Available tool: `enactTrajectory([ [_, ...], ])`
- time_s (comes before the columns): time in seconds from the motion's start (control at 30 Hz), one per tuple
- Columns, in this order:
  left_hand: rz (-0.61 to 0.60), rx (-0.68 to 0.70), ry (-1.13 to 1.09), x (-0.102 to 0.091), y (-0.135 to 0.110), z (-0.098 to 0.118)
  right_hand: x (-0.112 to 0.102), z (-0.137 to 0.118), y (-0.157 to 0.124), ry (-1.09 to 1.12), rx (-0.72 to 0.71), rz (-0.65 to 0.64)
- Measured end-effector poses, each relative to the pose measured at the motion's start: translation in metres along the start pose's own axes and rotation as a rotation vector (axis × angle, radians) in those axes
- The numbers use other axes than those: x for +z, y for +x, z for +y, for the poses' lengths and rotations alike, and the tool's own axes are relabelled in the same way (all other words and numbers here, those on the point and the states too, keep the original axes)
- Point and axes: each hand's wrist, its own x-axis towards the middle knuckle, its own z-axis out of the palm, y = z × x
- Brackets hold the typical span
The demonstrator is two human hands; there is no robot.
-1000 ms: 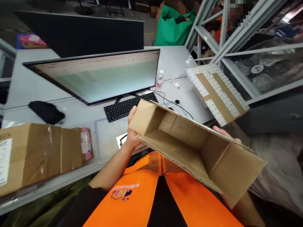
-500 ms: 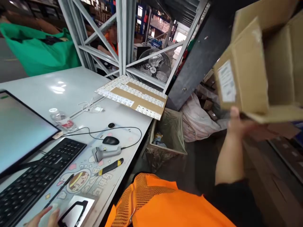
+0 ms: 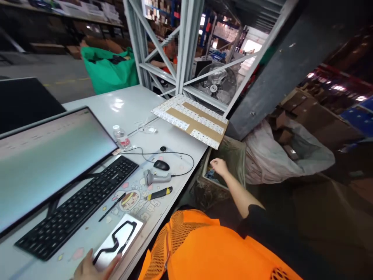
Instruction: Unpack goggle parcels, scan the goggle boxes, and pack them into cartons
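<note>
At the near end of a flat white package with a black outline (image 3: pixel 126 229) is my left hand (image 3: pixel 94 266). Its thumb and fingers straddle the package's two sides on the desk. My right hand (image 3: pixel 220 167) hangs over a lined waste bin (image 3: pixel 239 155) beside the desk, fingers curled together. Whatever they may hold is too small or hidden to make out. Beyond the package lie a black pen (image 3: pixel 112 207), a yellow and black box cutter (image 3: pixel 159 193) and a grey barcode scanner (image 3: pixel 157 177).
A keyboard (image 3: pixel 78 206), a monitor (image 3: pixel 55 159), a mouse (image 3: pixel 161 165) and a water bottle (image 3: pixel 121 138) occupy the desk. A labelled cardboard sheet (image 3: pixel 192 120) overhangs its edge near the bin. A large white sack (image 3: pixel 262 163) stands to the right; a person works behind the metal frame (image 3: pixel 183 46).
The open cardboard box has left my right hand and the hand has moved left over the bin. My left hand has come onto the white package's near end. The view has turned left.
</note>
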Motion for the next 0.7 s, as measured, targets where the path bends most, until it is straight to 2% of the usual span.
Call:
enactTrajectory([
  [0.1,-0.053,0.039,-0.019,-0.018,-0.040,0.026,0.106,-0.017,-0.057,0.081,-0.190,-0.336],
  [0.13,-0.093,0.083,-0.038,-0.022,-0.053,0.034,0.135,-0.021,-0.078,0.109,-0.265,-0.458],
  [0.2,-0.083,0.080,-0.128,-0.022,-0.069,0.044,0.181,-0.031,-0.113,0.142,-0.396,-0.660],
  [0.27,0.062,0.103,-0.277,-0.011,-0.071,0.043,0.219,-0.047,-0.132,0.116,-0.487,-0.756],
  [0.33,0.241,0.222,-0.425,0.006,-0.070,0.034,0.251,-0.069,-0.137,0.055,-0.577,-0.745],
  [0.43,0.328,0.235,-0.462,0.026,-0.076,0.021,0.282,-0.099,-0.132,-0.091,-0.713,-0.573],
  [0.5,0.334,0.212,-0.454,0.028,-0.085,0.015,0.293,-0.112,-0.123,-0.218,-0.752,-0.439],
  [0.57,0.328,0.179,-0.454,0.025,-0.095,0.009,0.299,-0.118,-0.111,-0.326,-0.731,-0.348],
  [0.63,0.295,0.126,-0.494,0.019,-0.107,0.002,0.304,-0.121,-0.098,-0.399,-0.685,-0.313],
  [0.7,0.285,0.069,-0.577,0.016,-0.119,-0.002,0.307,-0.124,-0.088,-0.451,-0.625,-0.340],
])
